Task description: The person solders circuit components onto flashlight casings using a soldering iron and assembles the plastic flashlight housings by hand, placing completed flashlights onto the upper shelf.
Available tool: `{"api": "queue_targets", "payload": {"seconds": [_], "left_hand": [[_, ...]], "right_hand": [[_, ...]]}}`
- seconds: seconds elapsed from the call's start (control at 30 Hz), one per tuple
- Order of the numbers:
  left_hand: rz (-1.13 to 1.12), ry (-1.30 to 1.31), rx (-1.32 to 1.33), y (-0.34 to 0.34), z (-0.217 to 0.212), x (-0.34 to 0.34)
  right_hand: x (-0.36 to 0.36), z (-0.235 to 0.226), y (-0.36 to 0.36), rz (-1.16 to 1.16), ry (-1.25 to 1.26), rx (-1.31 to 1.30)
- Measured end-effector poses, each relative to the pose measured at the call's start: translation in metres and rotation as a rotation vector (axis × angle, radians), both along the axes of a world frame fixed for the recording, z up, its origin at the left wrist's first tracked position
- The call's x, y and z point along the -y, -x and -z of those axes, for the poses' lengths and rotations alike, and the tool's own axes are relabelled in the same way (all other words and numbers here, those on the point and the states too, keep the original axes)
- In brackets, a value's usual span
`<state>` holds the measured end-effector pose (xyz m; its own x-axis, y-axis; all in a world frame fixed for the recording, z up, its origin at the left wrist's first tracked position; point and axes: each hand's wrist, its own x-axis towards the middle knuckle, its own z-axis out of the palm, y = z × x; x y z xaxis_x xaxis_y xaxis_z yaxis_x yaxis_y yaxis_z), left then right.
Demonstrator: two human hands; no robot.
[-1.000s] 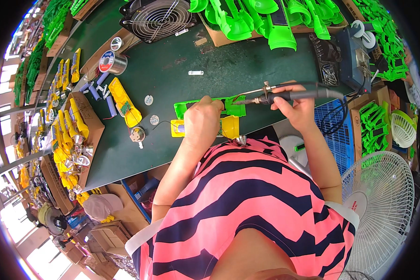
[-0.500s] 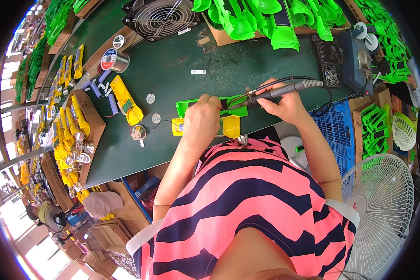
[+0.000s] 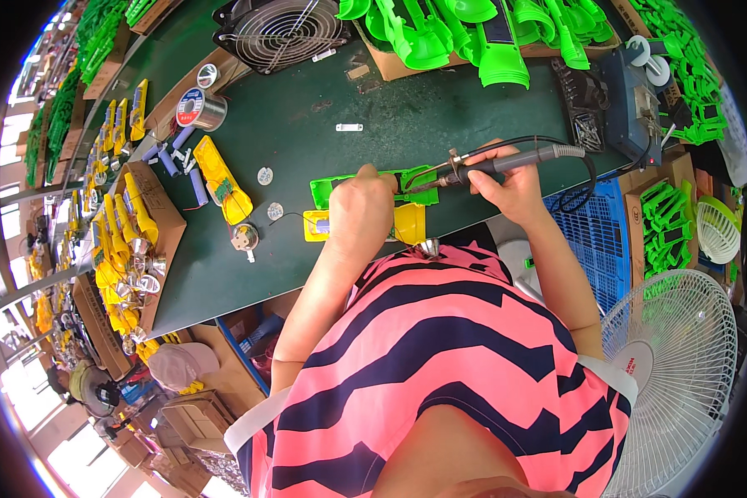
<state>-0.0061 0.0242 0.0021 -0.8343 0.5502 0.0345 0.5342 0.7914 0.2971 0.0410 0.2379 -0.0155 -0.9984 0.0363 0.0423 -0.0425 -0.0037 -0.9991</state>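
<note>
My right hand (image 3: 508, 184) grips a soldering iron (image 3: 506, 163) by its dark handle, with a metal guide tube and cable running along it. The iron points left, its metal end over the right part of a long green plastic casing (image 3: 326, 192). My left hand (image 3: 361, 207) is closed over the middle of that casing, its fingertips hidden against it. Just nearer to me lies a yellow casing (image 3: 409, 222), partly under my left hand, with a blue cell and a wire at its left end. A small silvery reflector cup (image 3: 429, 246) rests by its near edge.
Left on the green table (image 3: 249, 108) lie another yellow casing (image 3: 216, 170), blue cells (image 3: 169, 162), solder spools (image 3: 203, 109) and small round discs. A box of green casings (image 3: 440, 41) and a fan (image 3: 290, 33) stand behind. The soldering station (image 3: 631, 108) sits right, a white fan (image 3: 672, 373) below.
The soldering iron and my right hand have shifted slightly to the right, away from my left hand. My left hand has slid a little rightward over the green casing.
</note>
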Motion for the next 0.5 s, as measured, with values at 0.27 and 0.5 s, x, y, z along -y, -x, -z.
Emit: {"api": "queue_targets", "payload": {"seconds": [0.27, 0.5], "left_hand": [[0.025, -0.052, -0.096, -0.0009, -0.0002, -0.0016], [0.028, -0.054, -0.090, -0.0005, -0.0025, -0.0021]], "right_hand": [[0.0081, 0.0072, 0.0026, -0.002, -0.071, -0.042], [0.0093, 0.0031, -0.0043, 0.011, 0.009, -0.063]]}}
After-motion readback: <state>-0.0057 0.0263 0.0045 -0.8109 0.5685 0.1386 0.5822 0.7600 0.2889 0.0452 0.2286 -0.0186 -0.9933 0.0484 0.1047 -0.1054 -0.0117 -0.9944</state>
